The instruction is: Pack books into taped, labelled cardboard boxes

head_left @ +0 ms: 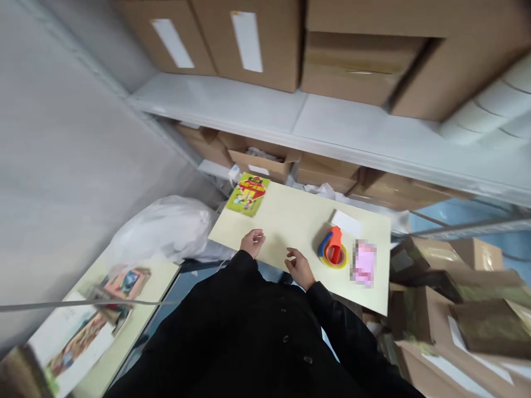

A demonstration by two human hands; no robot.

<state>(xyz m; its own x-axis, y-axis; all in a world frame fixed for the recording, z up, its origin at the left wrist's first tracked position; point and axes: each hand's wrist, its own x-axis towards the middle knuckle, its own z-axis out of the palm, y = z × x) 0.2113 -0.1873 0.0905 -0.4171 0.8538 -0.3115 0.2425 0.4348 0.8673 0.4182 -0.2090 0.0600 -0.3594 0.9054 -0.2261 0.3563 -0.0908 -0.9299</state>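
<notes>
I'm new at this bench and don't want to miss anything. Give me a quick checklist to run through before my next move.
1. Left hand free: ok, nothing seen in it.
2. Right hand free: ok, nothing seen in it.
3. Tape dispenser on the table: ok, right of the right hand.
4. Book beside the dispenser: not ok, it lies at the table's far left corner.
5. Tape's loose end ready: cannot tell, too small.

My surface [290,215] looks smooth + matt; tape dispenser [336,237], glossy plastic. Boxes [344,66] on the shelf [249,108]: matt cardboard w/ shiny tape [357,63]. Bag [161,226] to my left: thin, crinkly plastic.
</notes>
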